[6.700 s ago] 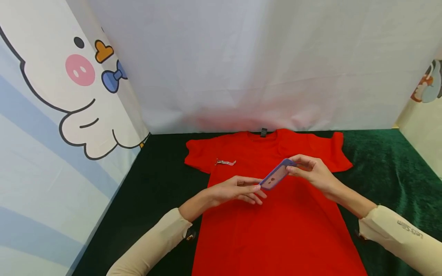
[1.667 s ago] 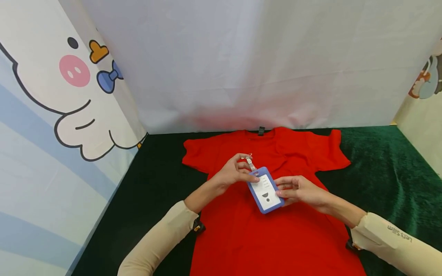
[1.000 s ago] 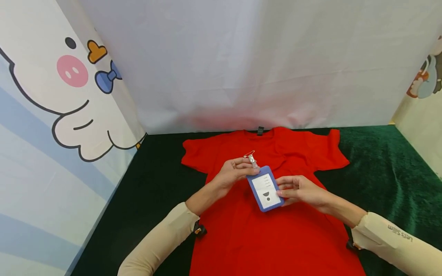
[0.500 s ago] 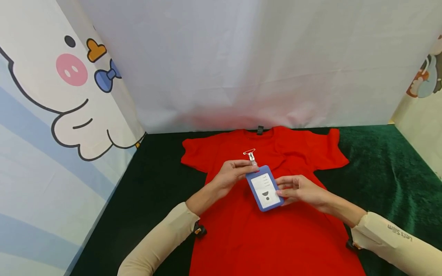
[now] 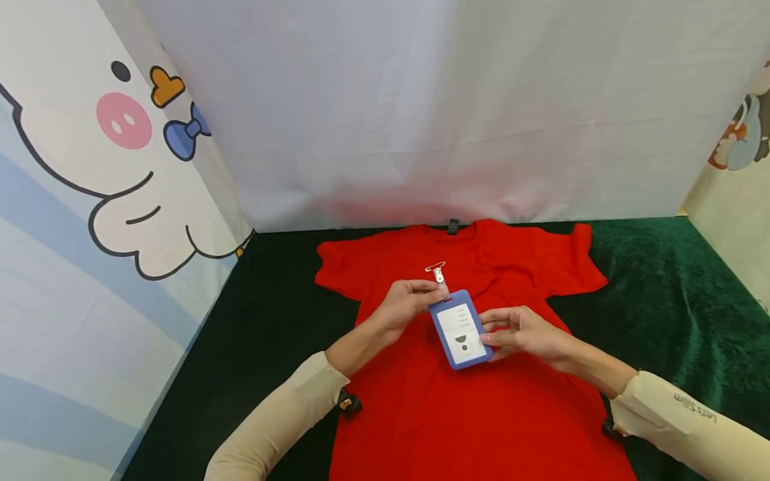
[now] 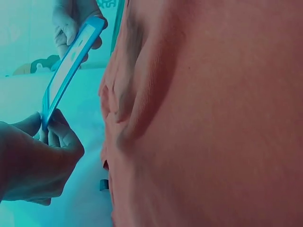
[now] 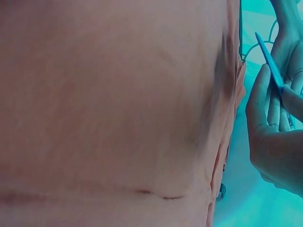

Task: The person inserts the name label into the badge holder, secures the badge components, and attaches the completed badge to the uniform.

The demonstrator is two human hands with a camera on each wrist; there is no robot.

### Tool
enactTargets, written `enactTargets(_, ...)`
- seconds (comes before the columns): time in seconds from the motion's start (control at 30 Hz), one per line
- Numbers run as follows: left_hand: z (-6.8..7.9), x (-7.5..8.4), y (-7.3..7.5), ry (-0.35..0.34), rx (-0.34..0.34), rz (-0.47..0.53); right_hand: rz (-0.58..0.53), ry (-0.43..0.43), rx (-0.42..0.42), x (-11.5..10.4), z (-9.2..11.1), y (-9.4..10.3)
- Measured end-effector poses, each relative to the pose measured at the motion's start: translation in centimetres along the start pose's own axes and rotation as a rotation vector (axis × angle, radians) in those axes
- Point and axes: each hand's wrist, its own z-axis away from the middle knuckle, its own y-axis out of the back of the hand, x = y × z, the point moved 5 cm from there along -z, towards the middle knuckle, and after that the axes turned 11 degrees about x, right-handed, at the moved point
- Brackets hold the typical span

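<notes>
In the head view a blue-framed badge holder with a white card is held tilted over a red T-shirt. From the slot at its top runs a short strap with a metal snap, ending in a safety pin. My left hand pinches the strap at the slot, thumb in front. My right hand pinches the holder's lower right edge between thumb and fingers. The left wrist view shows the holder nearly edge-on between both hands. In the right wrist view only its thin edge shows.
The T-shirt lies spread on a dark green velvet cloth, its neck label at the far edge. A white curtain rises behind. On the left stands a cartoon-printed panel.
Earlier the strap clip lay apart on the shirt; now it is joined to the badge holder. The holder has turned card side up. Over the last second the left fingers shifted slightly along the strap.
</notes>
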Motion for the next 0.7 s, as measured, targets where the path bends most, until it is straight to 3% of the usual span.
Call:
enactTargets(0.53,-0.32,0.22,-0.13,-0.005,0.052,-0.018,-0.016,-0.008,-0.006,-0.02,0.09,-0.30)
enactTargets(0.7,-0.31,0.26,-0.28,-0.047,0.041,0.002,-0.026,-0.020,0.006,-0.26,0.17,-0.21)
